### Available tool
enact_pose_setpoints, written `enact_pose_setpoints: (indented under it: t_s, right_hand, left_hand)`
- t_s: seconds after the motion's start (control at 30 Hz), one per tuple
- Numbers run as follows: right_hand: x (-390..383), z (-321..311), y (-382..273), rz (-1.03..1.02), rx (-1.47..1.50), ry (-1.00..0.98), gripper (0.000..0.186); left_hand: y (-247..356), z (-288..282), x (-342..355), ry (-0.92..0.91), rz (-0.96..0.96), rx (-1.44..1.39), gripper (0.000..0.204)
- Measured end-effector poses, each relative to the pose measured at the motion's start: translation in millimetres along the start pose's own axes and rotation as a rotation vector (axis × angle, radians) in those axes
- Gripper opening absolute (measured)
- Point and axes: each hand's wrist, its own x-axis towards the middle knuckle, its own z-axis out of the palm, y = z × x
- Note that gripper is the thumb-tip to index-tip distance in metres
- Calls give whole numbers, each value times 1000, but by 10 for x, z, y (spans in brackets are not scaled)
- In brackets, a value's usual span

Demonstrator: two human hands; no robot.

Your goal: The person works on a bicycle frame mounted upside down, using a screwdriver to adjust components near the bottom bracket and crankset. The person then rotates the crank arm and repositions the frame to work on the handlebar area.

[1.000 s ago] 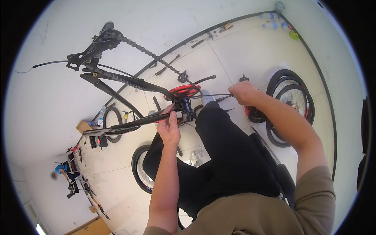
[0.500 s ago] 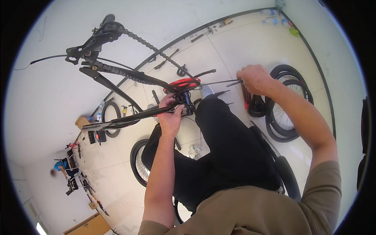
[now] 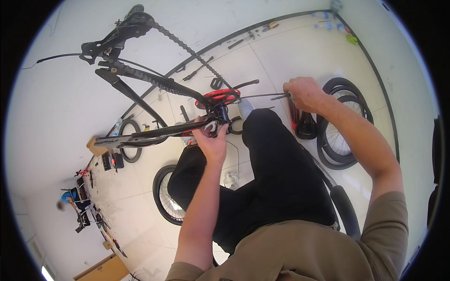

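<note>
On frame (image 3: 161, 131), L grip (image 3: 213, 144) clasped; R grip (image 3: 304, 92) clutches cable (image 3: 262, 96), farther than 1s ago.

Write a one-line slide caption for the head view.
Left hand on a black bicycle frame, right hand gripping a thin dark cable stretched out from near the red chainring.

1. Our right hand (image 3: 303, 93) sits higher in view than a second ago, and farther from the bike frame (image 3: 154, 133).
2. The cable (image 3: 262, 96) in its grip slants up toward our fist, with a longer stretch showing; earlier it runs nearly level.
3. Our left hand (image 3: 213, 144) is closer to the crank end, its thumb reaching farther along.
4. The gear changer (image 3: 136, 27) at the frame's rear end stands higher in view.
5. Our right knee (image 3: 263, 124) is farther right, uncovering more of a black ring (image 3: 236, 133).
</note>
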Motion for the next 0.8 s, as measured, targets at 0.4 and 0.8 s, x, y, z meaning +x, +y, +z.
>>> enact_pose_setpoints:
  t_s: [0.4,0.8]
  right_hand:
    - [-326,-92,-235,-9,7,-59,18]
    - [-395,-55,-257,-4,1,-188,20]
  left_hand:
    - [137,237,-128,-99,-54,168,18]
    - [45,304,-247,-55,-75,-23,14]
